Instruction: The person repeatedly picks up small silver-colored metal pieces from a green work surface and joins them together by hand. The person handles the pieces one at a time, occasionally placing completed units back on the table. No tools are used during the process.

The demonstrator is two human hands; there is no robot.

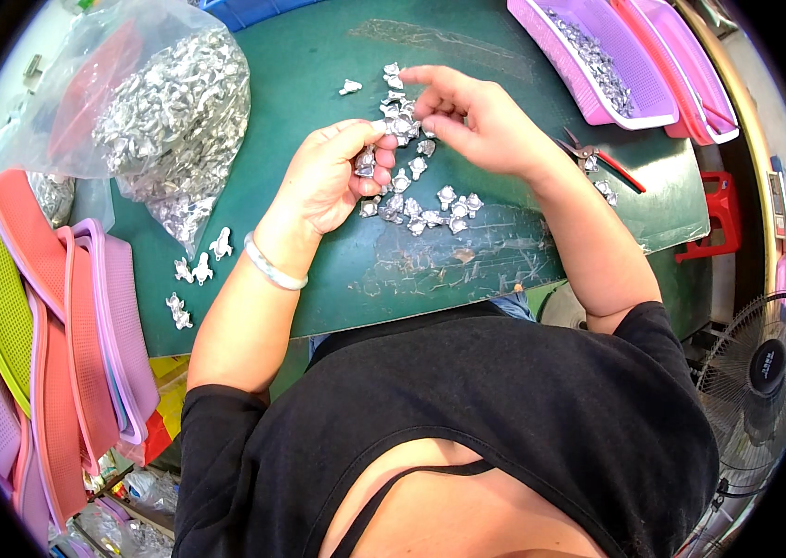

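My left hand [332, 172] is closed around small silver metal castings, figure-like in shape; one casting [365, 165] shows against its curled fingers. Just right of it, my right hand [467, 116] hovers over the table with its index finger stretched out and thumb apart, and nothing shows gripped in it. That fingertip is beside a silver casting [393, 81] at the top of a loose cluster. Between and below both hands lie several more castings [418, 167], and another group [458, 212] sits nearer my body. One lone casting [349, 87] rests to the upper left.
A clear plastic bag [179, 112] full of castings stands at left, near several loose castings [200, 270]. Stacked plastic baskets [58, 316] crowd the left side. At upper right is a purple basket [597, 56] of small parts; red-handled cutters [611, 167] lie below it. A fan [755, 372] stands right.
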